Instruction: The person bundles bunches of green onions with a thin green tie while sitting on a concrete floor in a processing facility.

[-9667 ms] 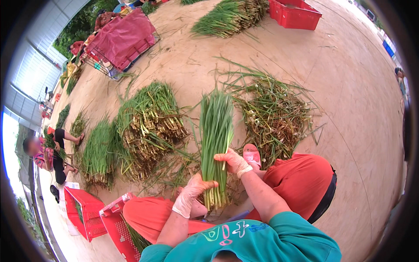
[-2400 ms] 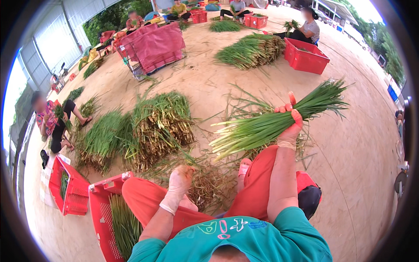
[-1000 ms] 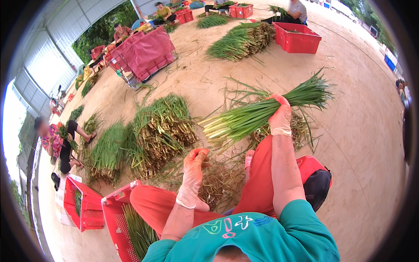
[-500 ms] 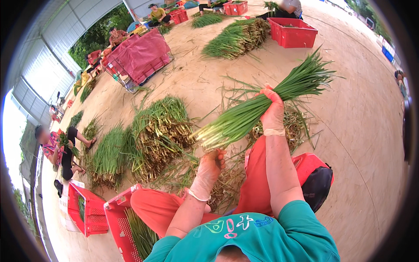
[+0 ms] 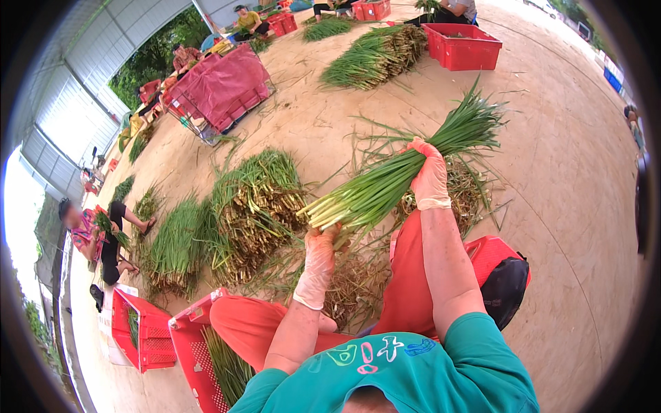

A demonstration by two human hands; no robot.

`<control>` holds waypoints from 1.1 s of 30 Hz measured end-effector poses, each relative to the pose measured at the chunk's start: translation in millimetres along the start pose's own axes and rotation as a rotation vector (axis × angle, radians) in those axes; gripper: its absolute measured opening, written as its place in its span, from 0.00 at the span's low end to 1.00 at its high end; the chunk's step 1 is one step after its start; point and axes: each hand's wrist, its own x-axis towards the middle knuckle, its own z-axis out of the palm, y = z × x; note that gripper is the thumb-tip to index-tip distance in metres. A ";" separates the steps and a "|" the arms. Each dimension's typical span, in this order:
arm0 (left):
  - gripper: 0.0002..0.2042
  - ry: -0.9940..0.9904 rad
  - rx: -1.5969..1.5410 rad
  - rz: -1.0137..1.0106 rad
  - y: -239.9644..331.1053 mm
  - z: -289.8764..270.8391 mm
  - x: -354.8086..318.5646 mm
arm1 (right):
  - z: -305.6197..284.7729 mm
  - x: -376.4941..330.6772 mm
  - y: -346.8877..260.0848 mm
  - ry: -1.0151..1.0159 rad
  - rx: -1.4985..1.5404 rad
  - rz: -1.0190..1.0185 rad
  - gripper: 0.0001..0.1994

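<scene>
The bunch of green onions [image 5: 399, 175] hides the right hand's [image 5: 430, 175] fingers wrapped behind it.

Scallion bundle [image 5: 399, 179] slants across the middle above the floor [image 5: 564, 172], right hand [image 5: 430, 175] at its midpoint, left hand [image 5: 320, 258] at its lower-left root end. Untrimmed heap [image 5: 255, 206] lies left of it; trimmings pile [image 5: 354, 289] beneath. Crate [image 5: 196, 344] sits lower left, beside the knee. Another crate [image 5: 461, 45] and heap [image 5: 368, 55] lie far behind.
</scene>
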 end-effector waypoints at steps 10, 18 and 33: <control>0.08 -0.035 0.259 -0.234 -50.9 -66.7 -36.3 | -9.7 32.0 -21.8 0.047 0.086 -0.224 0.10; 0.20 0.124 0.151 0.086 -4.1 -2.4 -16.7 | -7.4 17.4 -10.4 0.149 0.018 -0.097 0.03; 0.08 -0.011 0.542 -0.101 -40.6 -68.3 -32.6 | 14.1 5.6 -0.2 0.078 -0.056 -0.162 0.08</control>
